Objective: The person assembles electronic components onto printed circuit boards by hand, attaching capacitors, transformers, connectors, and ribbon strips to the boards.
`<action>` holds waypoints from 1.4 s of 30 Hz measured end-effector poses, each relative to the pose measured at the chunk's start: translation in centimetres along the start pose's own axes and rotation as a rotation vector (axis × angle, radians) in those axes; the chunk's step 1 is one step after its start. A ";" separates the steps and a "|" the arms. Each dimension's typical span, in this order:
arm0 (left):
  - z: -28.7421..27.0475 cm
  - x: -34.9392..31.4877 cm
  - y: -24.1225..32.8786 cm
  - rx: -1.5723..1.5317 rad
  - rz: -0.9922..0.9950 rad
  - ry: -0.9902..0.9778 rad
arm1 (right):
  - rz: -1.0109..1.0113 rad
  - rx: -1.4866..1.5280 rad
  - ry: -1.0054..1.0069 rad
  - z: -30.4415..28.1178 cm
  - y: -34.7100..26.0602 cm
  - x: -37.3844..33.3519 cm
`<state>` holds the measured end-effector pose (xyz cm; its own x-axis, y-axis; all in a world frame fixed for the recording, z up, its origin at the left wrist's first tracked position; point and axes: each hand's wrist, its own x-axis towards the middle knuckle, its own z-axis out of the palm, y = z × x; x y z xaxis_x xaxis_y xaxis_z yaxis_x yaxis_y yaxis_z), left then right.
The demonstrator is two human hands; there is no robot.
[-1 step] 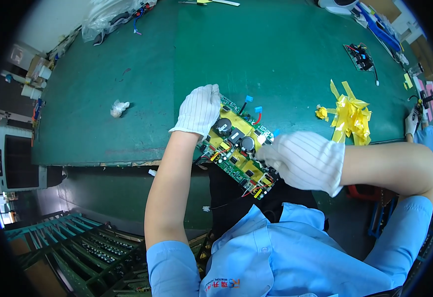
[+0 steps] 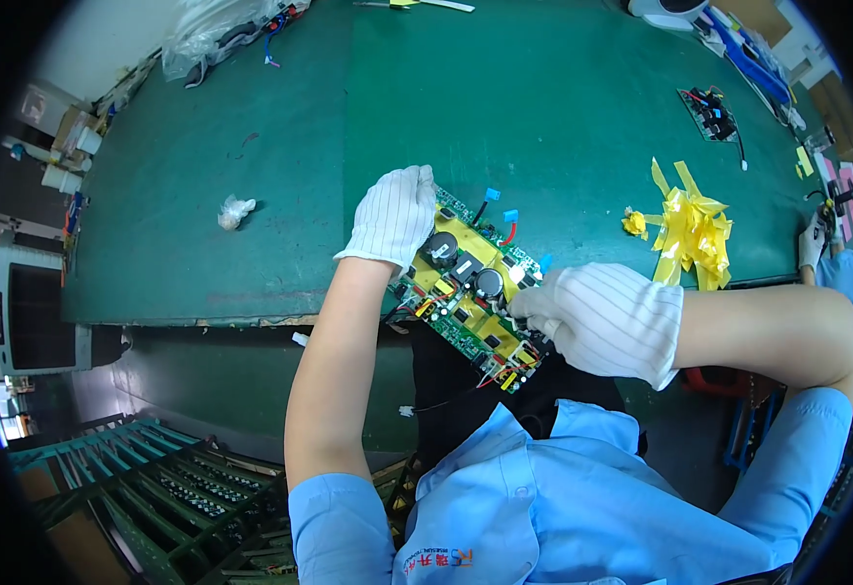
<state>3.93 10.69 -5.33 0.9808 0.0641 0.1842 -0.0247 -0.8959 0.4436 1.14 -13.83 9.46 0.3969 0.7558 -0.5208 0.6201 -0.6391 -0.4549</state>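
Observation:
A green circuit board (image 2: pixel 464 320) lies slanted at the table's near edge, its lower end jutting out over my lap. Yellow areas, round black capacitors (image 2: pixel 489 283) and several wires cover its upper side. My left hand (image 2: pixel 394 216), in a white striped glove, is closed on the board's upper left end. Over the right side of the board, my gloved right hand (image 2: pixel 604 320) has its fingers curled together near a capacitor. Whatever these fingertips pinch is hidden. Black and red leads with blue ends (image 2: pixel 510 216) stick up from the board's far edge.
Crumpled yellow tape (image 2: pixel 692 230) lies on the green table (image 2: pixel 504 107), right of the board. A smaller board (image 2: pixel 709 115) sits at the far right, and a crumpled white scrap (image 2: pixel 235 212) on the left. Another person's gloved hand (image 2: pixel 813 242) shows at the right rim.
My right hand has shifted very slightly to the right, with its fingers still at the board. The left hand keeps its hold on the board.

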 end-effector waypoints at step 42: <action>-0.7 -1.5 0.9 0.060 0.110 0.527 | 0.365 -0.610 0.826 6.3 16.9 -15.1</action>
<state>2.34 10.09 -4.57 0.7429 0.1663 0.6485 -0.0961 -0.9321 0.3491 1.39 -36.93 5.06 0.8161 0.5428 0.1981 0.5136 -0.8385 0.1820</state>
